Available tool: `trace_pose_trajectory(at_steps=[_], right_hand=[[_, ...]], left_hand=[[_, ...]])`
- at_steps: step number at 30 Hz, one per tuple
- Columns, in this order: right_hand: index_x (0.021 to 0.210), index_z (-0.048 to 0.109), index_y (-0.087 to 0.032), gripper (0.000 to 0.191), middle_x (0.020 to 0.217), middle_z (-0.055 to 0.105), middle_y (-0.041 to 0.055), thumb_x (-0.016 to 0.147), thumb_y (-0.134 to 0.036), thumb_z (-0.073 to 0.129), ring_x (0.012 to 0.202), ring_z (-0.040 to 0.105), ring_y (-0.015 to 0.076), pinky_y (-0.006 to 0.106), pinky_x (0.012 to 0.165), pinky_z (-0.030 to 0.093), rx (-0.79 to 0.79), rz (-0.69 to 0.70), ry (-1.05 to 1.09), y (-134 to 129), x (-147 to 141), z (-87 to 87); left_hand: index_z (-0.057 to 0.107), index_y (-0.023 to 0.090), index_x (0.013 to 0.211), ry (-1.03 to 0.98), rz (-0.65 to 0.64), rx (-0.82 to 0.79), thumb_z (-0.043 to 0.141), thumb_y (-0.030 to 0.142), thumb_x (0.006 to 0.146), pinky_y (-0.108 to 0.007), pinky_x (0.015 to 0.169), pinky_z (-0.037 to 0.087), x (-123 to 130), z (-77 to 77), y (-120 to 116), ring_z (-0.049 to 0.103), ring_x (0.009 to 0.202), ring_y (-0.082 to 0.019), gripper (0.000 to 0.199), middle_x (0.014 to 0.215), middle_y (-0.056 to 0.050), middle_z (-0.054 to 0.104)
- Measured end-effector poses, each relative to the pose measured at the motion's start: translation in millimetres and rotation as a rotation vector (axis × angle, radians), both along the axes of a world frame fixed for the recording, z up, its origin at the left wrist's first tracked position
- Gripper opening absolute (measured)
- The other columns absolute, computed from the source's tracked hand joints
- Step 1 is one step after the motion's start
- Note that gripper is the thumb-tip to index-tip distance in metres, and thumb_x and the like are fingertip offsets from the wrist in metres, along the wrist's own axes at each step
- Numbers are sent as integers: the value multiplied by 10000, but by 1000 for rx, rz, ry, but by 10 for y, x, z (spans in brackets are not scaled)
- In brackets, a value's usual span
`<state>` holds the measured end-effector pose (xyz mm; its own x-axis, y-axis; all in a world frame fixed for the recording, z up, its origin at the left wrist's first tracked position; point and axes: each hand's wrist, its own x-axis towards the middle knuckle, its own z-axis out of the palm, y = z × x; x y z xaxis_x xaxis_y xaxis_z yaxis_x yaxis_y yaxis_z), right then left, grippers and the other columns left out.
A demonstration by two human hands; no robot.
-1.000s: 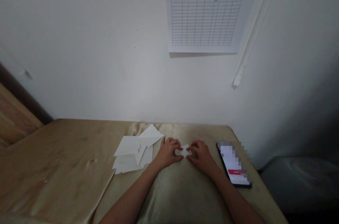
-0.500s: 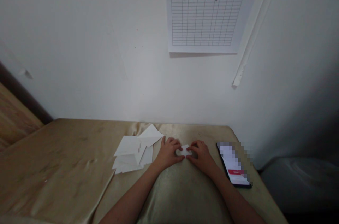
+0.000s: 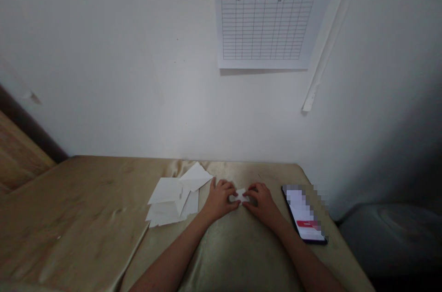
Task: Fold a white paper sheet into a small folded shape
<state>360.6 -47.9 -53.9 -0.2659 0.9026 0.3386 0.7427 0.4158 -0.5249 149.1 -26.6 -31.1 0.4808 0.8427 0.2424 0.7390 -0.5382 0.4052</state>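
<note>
Between my two hands, on the table's gold cloth, is a small piece of white paper (image 3: 241, 194), partly covered by fingers. My left hand (image 3: 222, 197) grips its left side with curled fingers and thumb. On the opposite side, my right hand (image 3: 261, 200) pinches the paper's right edge the same way. Just left of my left hand lies a loose pile of white paper sheets (image 3: 167, 189), overlapping at different angles. Whether the small paper is folded I cannot tell.
A smartphone (image 3: 304, 213) with a lit screen lies right of my right arm. The gold-covered table (image 3: 93, 213) meets a white wall, where a printed grid sheet (image 3: 264, 25) hangs. A grey rounded object (image 3: 390, 232) stands beyond the table's right edge.
Both hands stay on the small paper with almost no movement. The view has shifted very slightly.
</note>
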Motion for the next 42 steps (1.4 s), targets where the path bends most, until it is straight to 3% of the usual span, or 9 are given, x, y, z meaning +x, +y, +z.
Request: trace_pose_trajectory(at_steps=[7, 13, 22, 31, 42], right_hand=[[900, 728, -239, 50, 1084, 615, 64, 855, -232, 706, 1086, 546, 227, 391, 989, 420, 35, 14, 29, 10, -25, -6], [926, 693, -214, 83, 1061, 622, 64, 882, -164, 643, 1067, 557, 221, 377, 963, 430, 33, 16, -24, 9, -60, 1], [960, 673, -215, 125, 1072, 622, 70, 903, -147, 585, 1093, 531, 238, 407, 1000, 402, 26, 3, -72, 17, -115, -27], [983, 697, -246, 116, 1078, 611, 57, 870, -239, 674, 1084, 536, 229, 393, 1000, 391, 27, 2, 6, -18, -75, 31], [876, 732, -262, 55, 1085, 621, 72, 867, -279, 681, 1129, 499, 260, 427, 1017, 376, -29, -129, -23, 33, -119, -15]], left_hand=[[732, 275, 910, -13, -18, 28, 724, 381, 845, -635, 1169, 79, -12, -27, 18, 547, 1148, -249, 125, 1051, -6, 707], [745, 293, 938, -11, -55, -6, 762, 484, 801, -629, 1170, 68, -76, -48, 60, 529, 1181, -258, 236, 1098, -6, 699], [757, 291, 894, -56, -14, -18, 734, 394, 848, -572, 1162, 147, -74, -117, 87, 512, 1229, -264, 115, 1090, -29, 715], [754, 281, 850, -86, 35, -15, 736, 358, 839, -516, 1126, 250, -77, -153, 129, 539, 1217, -266, 80, 1060, -17, 744], [740, 274, 842, -124, 87, -37, 737, 312, 810, -494, 1106, 273, -27, -134, 96, 520, 1189, -258, 49, 1059, -15, 720]])
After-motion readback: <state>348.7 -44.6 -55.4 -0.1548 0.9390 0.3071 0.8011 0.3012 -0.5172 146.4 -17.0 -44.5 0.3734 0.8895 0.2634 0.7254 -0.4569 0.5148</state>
